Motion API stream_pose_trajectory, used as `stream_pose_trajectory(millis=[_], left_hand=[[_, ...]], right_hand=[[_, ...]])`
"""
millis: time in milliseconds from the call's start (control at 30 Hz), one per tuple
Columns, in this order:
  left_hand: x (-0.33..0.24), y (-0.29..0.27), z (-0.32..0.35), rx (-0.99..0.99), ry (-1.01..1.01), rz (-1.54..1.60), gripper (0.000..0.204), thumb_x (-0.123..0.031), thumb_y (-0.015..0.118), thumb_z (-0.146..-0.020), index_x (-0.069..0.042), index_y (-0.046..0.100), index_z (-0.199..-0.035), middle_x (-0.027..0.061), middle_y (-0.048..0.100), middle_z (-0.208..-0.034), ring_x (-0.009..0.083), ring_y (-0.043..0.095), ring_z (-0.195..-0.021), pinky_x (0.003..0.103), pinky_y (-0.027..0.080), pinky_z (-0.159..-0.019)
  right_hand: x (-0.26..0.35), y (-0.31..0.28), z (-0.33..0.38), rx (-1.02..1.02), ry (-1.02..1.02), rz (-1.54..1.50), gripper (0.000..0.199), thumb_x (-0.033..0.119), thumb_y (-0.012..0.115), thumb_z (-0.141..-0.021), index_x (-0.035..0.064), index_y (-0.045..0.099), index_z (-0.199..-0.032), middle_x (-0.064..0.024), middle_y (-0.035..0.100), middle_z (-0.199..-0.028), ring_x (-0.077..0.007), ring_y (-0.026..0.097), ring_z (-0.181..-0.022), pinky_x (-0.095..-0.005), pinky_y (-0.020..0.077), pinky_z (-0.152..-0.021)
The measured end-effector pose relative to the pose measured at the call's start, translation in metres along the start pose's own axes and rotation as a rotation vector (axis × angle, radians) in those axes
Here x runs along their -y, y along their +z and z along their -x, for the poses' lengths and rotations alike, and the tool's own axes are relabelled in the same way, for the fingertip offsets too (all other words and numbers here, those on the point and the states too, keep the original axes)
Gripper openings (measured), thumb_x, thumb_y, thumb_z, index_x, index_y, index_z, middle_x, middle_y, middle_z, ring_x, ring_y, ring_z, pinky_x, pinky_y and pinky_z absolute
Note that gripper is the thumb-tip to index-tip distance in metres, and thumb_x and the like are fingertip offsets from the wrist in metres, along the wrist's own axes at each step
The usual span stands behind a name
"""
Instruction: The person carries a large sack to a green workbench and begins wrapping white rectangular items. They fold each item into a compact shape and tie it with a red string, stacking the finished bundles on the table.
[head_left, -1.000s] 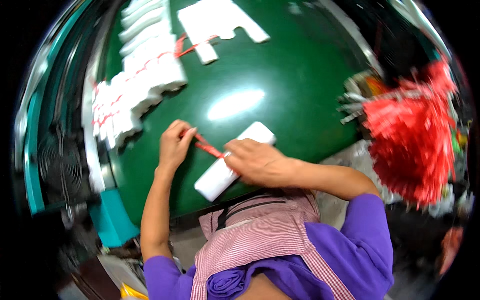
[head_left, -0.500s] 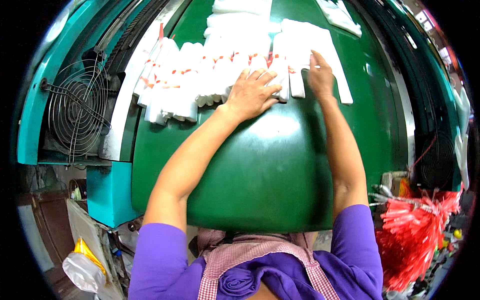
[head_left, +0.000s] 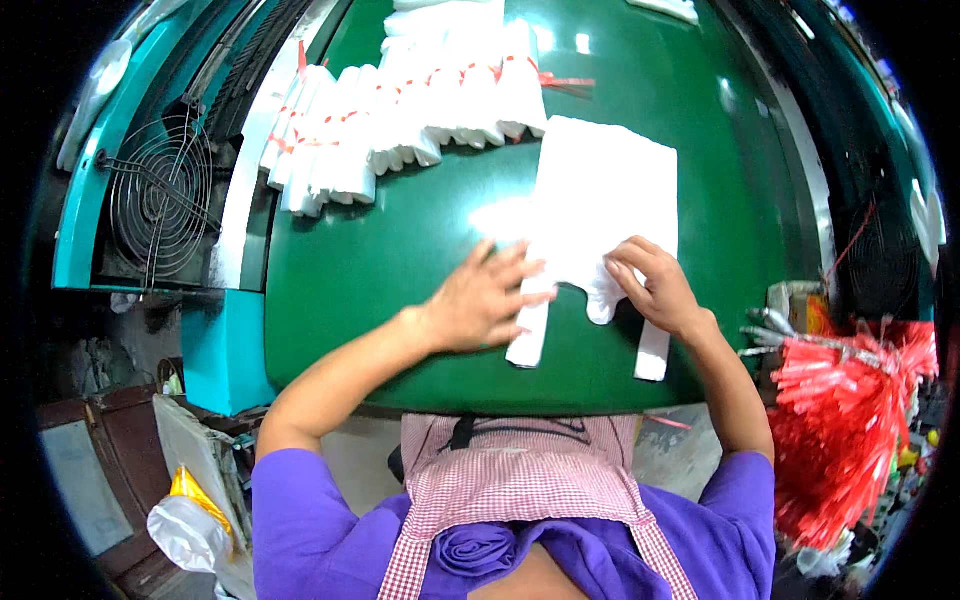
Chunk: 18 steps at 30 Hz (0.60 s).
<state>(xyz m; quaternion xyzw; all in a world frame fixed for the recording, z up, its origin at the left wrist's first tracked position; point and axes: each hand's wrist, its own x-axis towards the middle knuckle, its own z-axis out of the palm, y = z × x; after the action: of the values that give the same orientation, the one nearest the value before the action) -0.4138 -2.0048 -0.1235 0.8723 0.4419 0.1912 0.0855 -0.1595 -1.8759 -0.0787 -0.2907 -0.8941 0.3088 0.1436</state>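
A flat white stack of plastic carrier bags (head_left: 610, 185) with two long handle strips and a rounded tab between them lies in front of me on the green tabletop (head_left: 420, 375), its handles toward me. My left hand (head_left: 485, 298) is open, fingers spread, at the stack's left edge by the left handle; it is slightly blurred. My right hand (head_left: 655, 285) is closed, its thumb and curled fingers pinching the bags at the base of the tab, near the right handle. Farther left lie several rolled bundles of white bags (head_left: 400, 115) tied with red strips.
Loose red tie strips (head_left: 567, 84) lie beside the bundles. More white bags (head_left: 665, 10) lie at the far edge. A wire-guarded fan (head_left: 160, 200) stands at left, above a turquoise box (head_left: 225, 350). A large bunch of red plastic strips (head_left: 840, 430) hangs at right.
The flat stack of bags has come toward me, away from the rolled bundles. Both hands have drawn nearer; my left hand has left the bundles, and my right has closed on the stack.
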Motion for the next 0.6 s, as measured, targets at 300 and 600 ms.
stream_pose_trajectory(millis=[300,600], left_hand=[[-0.053,-0.006,0.034,0.153,0.007,0.027,0.078,-0.046,0.071,-0.074,-0.01,0.041,-0.137,0.0153,0.033,-0.146,0.0342,0.032,-0.134,0.05,0.029,-0.107],[-0.034,-0.016,0.015,0.172,0.155,-0.092,0.074,-0.028,0.076,-0.058,-0.006,0.052,-0.125,0.0159,0.045,-0.138,0.0337,0.042,-0.127,0.049,0.03,-0.108]], right_hand=[[-0.049,0.027,-0.049,-0.179,0.118,0.555,0.062,0.034,0.056,-0.09,-0.0014,0.038,-0.137,-0.0198,0.029,-0.148,-0.0333,0.029,-0.136,-0.0415,0.0244,-0.112],[0.01,0.012,0.157,0.189,-0.026,0.315,0.1,0.052,0.076,-0.065,0.0087,0.031,-0.143,-0.0188,0.023,-0.15,-0.038,0.013,-0.142,-0.0557,0.0158,-0.111]])
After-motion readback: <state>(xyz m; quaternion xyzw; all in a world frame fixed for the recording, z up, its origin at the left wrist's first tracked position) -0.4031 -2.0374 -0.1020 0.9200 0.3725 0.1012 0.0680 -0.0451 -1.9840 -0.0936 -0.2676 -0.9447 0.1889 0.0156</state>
